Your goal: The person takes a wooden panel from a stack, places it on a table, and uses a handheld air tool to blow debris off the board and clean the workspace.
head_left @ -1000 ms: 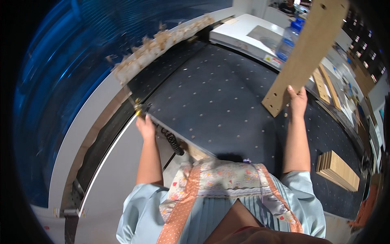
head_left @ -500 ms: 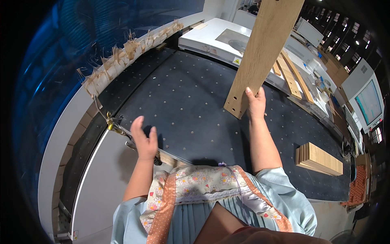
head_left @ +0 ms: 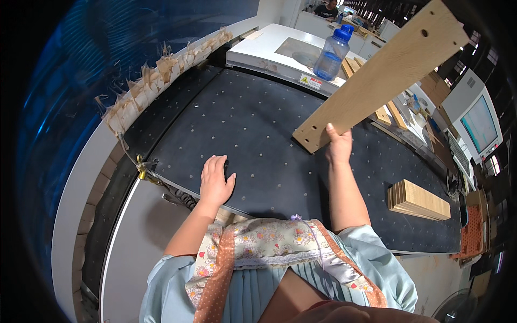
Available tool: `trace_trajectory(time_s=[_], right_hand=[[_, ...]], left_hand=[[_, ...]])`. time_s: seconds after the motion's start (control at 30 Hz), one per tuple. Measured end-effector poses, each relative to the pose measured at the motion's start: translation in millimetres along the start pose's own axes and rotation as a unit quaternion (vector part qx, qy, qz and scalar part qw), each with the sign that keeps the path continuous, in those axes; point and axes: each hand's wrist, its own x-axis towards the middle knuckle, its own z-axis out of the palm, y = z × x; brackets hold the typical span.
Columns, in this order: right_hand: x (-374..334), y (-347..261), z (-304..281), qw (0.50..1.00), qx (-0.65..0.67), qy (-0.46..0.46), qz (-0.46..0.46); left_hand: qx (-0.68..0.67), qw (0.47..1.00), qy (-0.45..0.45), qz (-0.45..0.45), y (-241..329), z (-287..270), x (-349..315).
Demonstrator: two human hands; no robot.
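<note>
A long wood-grain board (head_left: pixel 379 75) with drilled holes at both ends is gripped near its lower end by my right hand (head_left: pixel 339 144). It is tilted, its far end raised toward the upper right. My thumb presses on its face; the other fingers are hidden behind it. My left hand (head_left: pixel 216 180) is over the front left part of the dark studded table (head_left: pixel 258 124), fingers stretched out and thumb apart, holding nothing. Whether its palm touches the table I cannot tell.
A stack of short boards (head_left: pixel 419 200) lies on the table at right. Beyond the far edge, a white machine top (head_left: pixel 264 46) bears a blue water bottle (head_left: pixel 331 56) and more wooden strips (head_left: pixel 397 116). A monitor (head_left: pixel 476 126) stands at right, above an orange crate (head_left: pixel 474 231). A person (head_left: pixel 327 9) is far behind.
The board's upper end has swung to the right and down in my right hand, uncovering the water bottle. My left hand has moved right, its fingers now over the table surface.
</note>
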Motion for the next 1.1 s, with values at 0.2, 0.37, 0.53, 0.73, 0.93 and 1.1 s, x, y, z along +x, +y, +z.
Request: trace_trajectory(time_s=[0.2,0.37,0.53,0.73,0.93,1.1], right_hand=[[2,-68,-40,0.982,0.015,0.105,-0.159],[-64,-153,-123,0.951,-0.052,0.214,-0.217],[-190,-198,-163,0.863,-0.125,0.409,-0.27],[-368,-256,-169,0.721,-0.198,0.595,-0.294],[-538,-304,-130,0.545,-0.244,0.741,-0.308],[-648,-315,-70,0.354,-0.235,0.858,-0.288]], left_hand=[[-0.028,0.999,-0.032,0.014,-7,-6,0],[-0.094,0.973,-0.138,0.158,38,-4,39],[-0.19,0.839,-0.303,0.409,125,29,77],[-0.214,0.614,-0.456,0.608,232,77,13],[-0.214,0.523,-0.426,0.706,309,108,-37],[-0.204,0.535,-0.399,0.717,339,159,-67]])
